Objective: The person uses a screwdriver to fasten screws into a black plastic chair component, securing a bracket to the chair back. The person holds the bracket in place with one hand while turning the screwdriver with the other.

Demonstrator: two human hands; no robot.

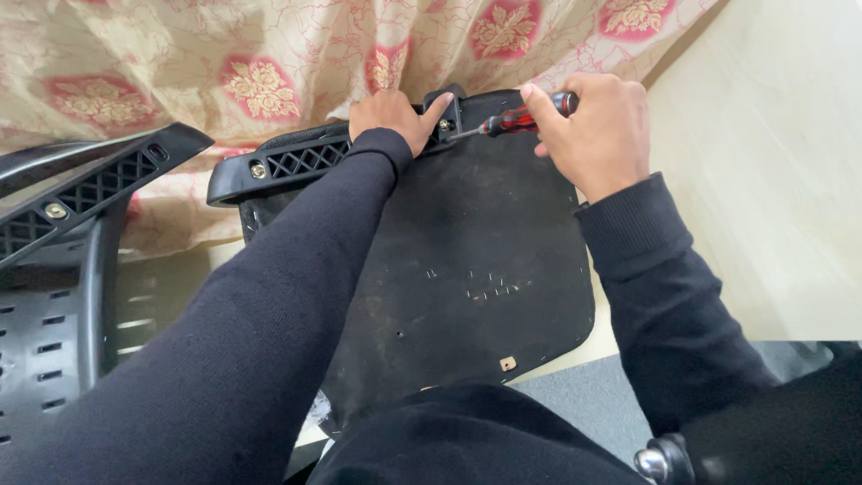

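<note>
The right hand (593,135) is gripping a red-and-black screwdriver (516,119), its tip lying at a screw (446,126) on the armrest (305,160); the left hand (395,117) is pressing that armrest against the upturned black seat (485,269), fingers curled over it

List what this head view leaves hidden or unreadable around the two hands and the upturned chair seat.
- Screwdriver tip and screw head: head view, too small, partly behind the left hand.
- Red-and-black screwdriver handle: its end is wrapped by the right hand.
- Black plastic armrest: its right end lies under the left hand.
- Black fabric-covered seat underside: near edge hidden by the person's dark clothing.
- Black slotted chair back: cut off by the left edge.
</note>
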